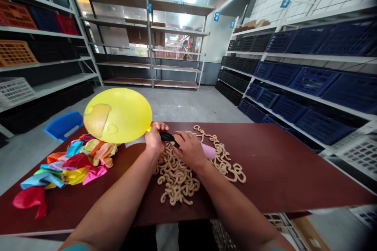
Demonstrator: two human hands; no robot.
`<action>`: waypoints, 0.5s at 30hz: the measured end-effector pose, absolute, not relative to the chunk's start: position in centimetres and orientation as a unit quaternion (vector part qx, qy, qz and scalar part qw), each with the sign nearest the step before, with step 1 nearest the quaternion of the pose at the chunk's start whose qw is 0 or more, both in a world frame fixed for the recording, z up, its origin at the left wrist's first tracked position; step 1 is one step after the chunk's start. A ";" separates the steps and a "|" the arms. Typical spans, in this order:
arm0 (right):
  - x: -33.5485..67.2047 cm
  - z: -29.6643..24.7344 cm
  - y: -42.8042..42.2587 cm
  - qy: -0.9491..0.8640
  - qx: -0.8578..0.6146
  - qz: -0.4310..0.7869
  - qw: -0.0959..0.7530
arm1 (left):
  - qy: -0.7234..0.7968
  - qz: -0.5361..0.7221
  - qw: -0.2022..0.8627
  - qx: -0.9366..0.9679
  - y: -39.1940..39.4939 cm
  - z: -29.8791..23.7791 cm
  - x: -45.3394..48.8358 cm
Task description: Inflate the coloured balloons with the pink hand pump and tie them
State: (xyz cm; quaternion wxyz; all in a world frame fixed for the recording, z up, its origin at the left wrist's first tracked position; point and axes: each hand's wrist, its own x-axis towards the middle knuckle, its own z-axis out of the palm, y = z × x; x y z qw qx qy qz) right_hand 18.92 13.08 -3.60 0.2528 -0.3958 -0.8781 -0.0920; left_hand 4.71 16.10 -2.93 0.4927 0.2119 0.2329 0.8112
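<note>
A large inflated yellow balloon (126, 113) with a printed figure on it is held sideways over the table. My left hand (154, 141) is closed around its neck, where the black nozzle (167, 137) of a hand balloon pump meets it. My right hand (190, 149) grips the pump just behind that nozzle, and the pink pump barrel (209, 151) sticks out on the far side of the hand. Below both hands lies a pile of beige, curled, rope-like pieces (179, 180). How the balloon's mouth sits on the nozzle is hidden by my left fingers.
Many-coloured limp balloons (79, 160) lie heaped at the left of the brown table (279, 164). A blue chair (64, 124) stands behind the table's left edge. Shelves with blue crates (315, 82) line the right wall, and a metal rack (150, 39) stands at the back.
</note>
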 end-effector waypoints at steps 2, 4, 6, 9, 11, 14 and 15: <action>19.5 -3.5 13.3 -0.872 -0.413 -0.091 0.247 | 0.235 0.833 0.454 0.211 16.6 -3.1 3.9; 20.1 -3.5 13.6 -0.857 -0.445 -0.094 0.241 | 0.235 0.854 0.410 0.218 17.1 -3.5 3.3; 20.6 -3.6 13.9 -0.839 -0.481 -0.099 0.233 | 0.247 0.853 0.388 0.244 17.4 -3.9 3.0; 21.1 -3.6 14.3 -0.813 -0.529 -0.119 0.212 | 0.310 0.825 0.357 0.309 17.6 -4.5 3.0; 21.3 -3.7 14.5 -0.786 -0.574 -0.128 0.189 | 0.349 0.814 0.332 0.323 17.5 -4.7 3.1; 21.8 -4.2 15.1 -0.752 -0.638 -0.103 0.133 | 0.373 0.784 0.366 0.337 17.1 -4.6 3.3; 21.9 -4.5 15.3 -0.748 -0.648 -0.089 0.114 | 0.380 0.764 0.390 0.346 17.0 -4.6 3.4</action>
